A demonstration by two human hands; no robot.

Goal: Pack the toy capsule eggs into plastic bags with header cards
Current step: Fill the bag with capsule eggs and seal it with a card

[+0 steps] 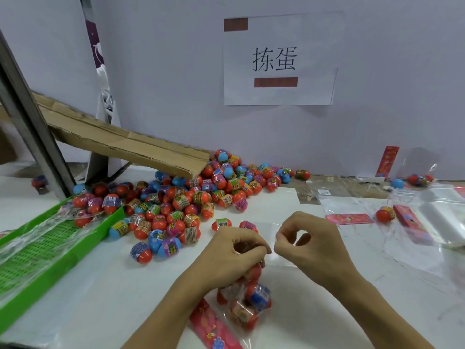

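Note:
A clear plastic bag (247,302) with several red and blue capsule eggs inside lies on the white table near me, a pink header card (214,328) at its near end. My left hand (234,253) is closed around eggs at the bag's mouth. My right hand (309,244) pinches the clear bag's open edge between thumb and fingertips. A big heap of loose capsule eggs (191,195) covers the table's middle and left, below a cardboard chute (120,144).
A green perforated tray (50,250) holding bagged eggs stands at the left. Spare clear bags (442,217), pink header cards (349,219) and a stray egg (385,214) lie at the right. A wall with a paper sign (279,61) closes the back.

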